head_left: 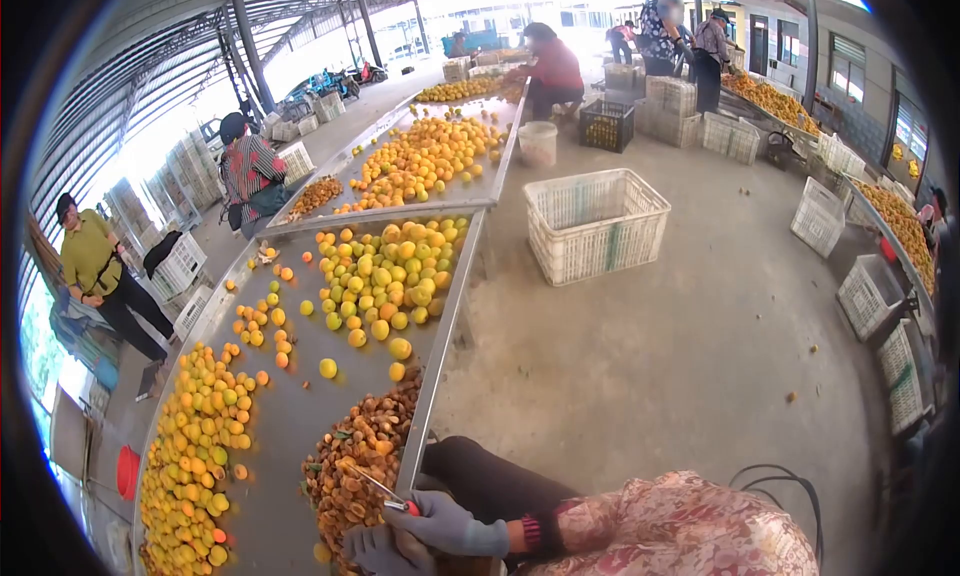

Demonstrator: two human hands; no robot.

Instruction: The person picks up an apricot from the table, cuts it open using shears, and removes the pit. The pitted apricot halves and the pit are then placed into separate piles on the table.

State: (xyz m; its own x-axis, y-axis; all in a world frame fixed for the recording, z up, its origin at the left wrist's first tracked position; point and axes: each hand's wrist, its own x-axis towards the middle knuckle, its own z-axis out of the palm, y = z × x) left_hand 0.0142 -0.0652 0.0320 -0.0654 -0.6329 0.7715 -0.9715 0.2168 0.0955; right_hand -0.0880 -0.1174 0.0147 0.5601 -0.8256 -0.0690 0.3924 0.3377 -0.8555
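Both my hands wear grey gloves at the bottom of the head view. My right hand (pixel 445 524) is closed around the red handle of a small knife (pixel 378 481), whose thin blade points up and left over a heap of brown pits and scraps (pixel 360 446). My left hand (pixel 385 551) is just below, close to the right one, with its fingers curled; what it may hold is hidden. Yellow-green and orange fruits (pixel 385 271) lie on the metal table (pixel 290 416) beyond the heap, and more fruits (pixel 200 446) line its left side.
A white crate (pixel 597 231) stands on the floor right of the table. A dark crate (pixel 606 126) and a white bucket (pixel 538 144) are farther back. People stand or sit around other fruit tables. A black cable (pixel 790 481) lies at the lower right.
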